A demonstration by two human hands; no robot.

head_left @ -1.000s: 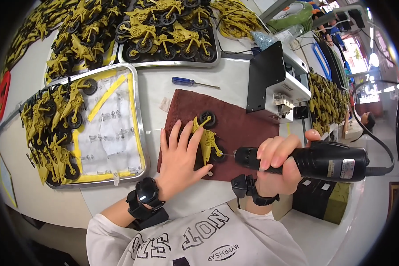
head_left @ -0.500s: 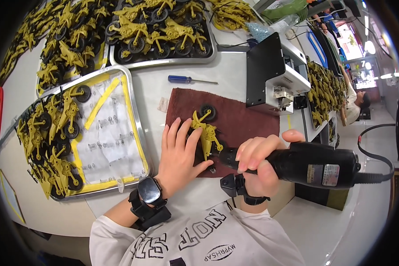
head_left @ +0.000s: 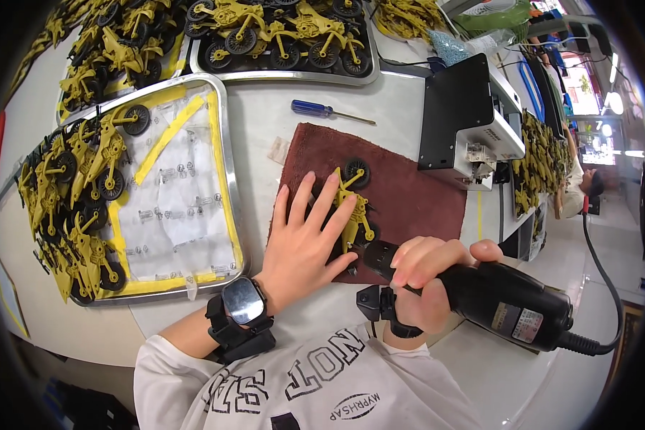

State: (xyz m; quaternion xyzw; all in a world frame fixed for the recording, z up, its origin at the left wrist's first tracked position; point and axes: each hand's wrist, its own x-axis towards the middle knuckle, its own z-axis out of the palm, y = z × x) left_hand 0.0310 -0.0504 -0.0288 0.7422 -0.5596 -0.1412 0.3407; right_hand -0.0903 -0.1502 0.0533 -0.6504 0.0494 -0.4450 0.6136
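Observation:
A yellow toy motorcycle point(head_left: 353, 215) with black wheels lies on its side on a dark red cloth point(head_left: 419, 208). My left hand point(head_left: 301, 236) lies over its left side, fingers spread and stretched out, hiding part of it. The thumb tip rests by the toy's near end. My right hand point(head_left: 428, 276) is wrapped round a black corded electric screwdriver point(head_left: 509, 304), held tilted to the right. The tool's front end points at the near end of the motorcycle; whether its tip touches is too small to tell.
Left stands a metal tray point(head_left: 229, 179) with several yellow motorcycles on white paper; more filled trays are behind. A blue-handled screwdriver point(head_left: 330, 112) lies beyond the cloth. A black and white machine point(head_left: 459, 118) stands at the cloth's far right. Another person point(head_left: 577, 190) is at far right.
The view has shifted a little, so the bench things sit elsewhere in the picture. The electric screwdriver's rear end has dipped, and its front has drawn slightly off the motorcycle. Left hand still on the toy.

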